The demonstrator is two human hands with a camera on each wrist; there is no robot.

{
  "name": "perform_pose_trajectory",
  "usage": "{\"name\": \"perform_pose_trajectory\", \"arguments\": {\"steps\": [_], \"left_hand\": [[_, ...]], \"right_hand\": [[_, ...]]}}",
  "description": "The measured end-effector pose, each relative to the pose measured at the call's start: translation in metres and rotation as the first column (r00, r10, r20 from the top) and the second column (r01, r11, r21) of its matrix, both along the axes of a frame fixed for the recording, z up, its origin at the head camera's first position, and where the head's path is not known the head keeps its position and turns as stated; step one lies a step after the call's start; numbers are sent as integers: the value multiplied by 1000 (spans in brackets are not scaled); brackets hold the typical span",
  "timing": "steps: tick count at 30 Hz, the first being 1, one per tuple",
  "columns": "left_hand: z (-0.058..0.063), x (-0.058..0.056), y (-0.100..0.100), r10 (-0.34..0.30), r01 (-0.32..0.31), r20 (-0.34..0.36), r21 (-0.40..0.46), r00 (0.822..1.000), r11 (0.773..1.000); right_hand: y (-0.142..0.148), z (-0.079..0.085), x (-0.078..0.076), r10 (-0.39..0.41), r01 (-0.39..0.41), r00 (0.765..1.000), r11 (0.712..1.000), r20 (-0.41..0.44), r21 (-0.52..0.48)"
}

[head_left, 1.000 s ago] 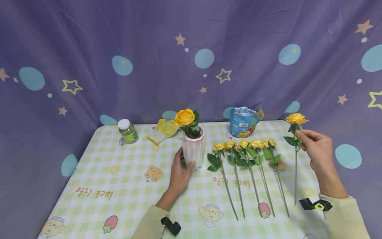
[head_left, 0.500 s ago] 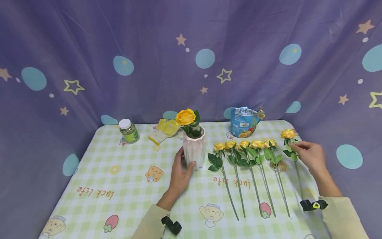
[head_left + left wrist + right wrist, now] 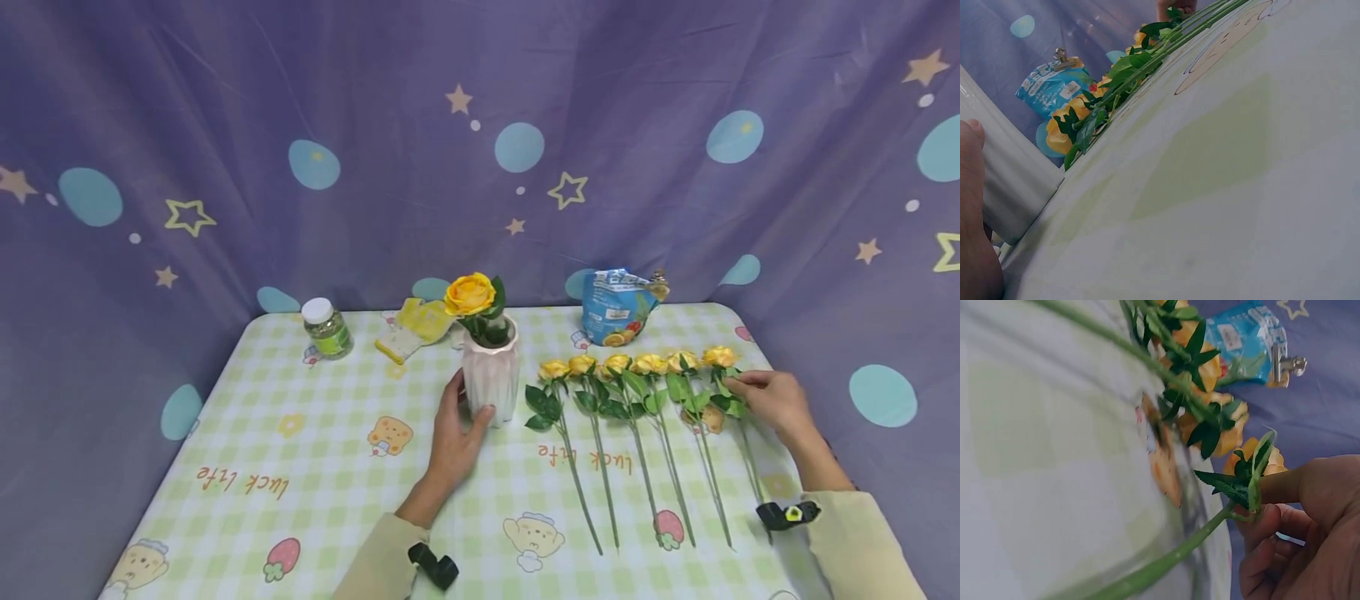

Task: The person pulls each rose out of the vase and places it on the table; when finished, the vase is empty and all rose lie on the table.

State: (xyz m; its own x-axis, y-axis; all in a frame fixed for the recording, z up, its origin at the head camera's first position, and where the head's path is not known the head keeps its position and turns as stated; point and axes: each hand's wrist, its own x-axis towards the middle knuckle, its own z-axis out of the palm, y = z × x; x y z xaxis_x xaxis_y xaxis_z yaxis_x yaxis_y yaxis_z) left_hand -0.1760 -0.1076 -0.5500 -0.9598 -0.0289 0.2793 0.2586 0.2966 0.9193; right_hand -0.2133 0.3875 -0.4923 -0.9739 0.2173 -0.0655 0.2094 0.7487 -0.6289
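Observation:
My left hand holds the lower part of a white-and-pink fluted vase, thumb on its near side. A yellow rose with dark green leaves stands in the vase. At the right my right hand pinches another yellow rose just below its bloom, low over the table; in the right wrist view its green stem slants down from the fingertips. To the left of it several yellow roses lie in a row, blooms away from me.
Behind the row stands a blue pouch with a metal clip. A yellow-and-white glove lies behind the vase. Farther left is a white-capped jar. The checked tablecloth reaches a purple curtain at the back.
My right hand has lowered the pinched rose and moved it left, to the right end of the row. The left hand still holds the vase in the same place.

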Motion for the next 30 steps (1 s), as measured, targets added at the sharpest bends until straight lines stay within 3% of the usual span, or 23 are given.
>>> {"name": "perform_pose_trajectory", "arguments": {"steps": [16,30], "left_hand": [[1,0,1,0,0,8,-11,1000,1000],[0,-1,-1,3,-3,-4,-4,1000,1000]], "right_hand": [[12,-23,-6,41,-34,996,996,84,-82],[17,-13,5,52,-48,997,997,52,-65]]}}
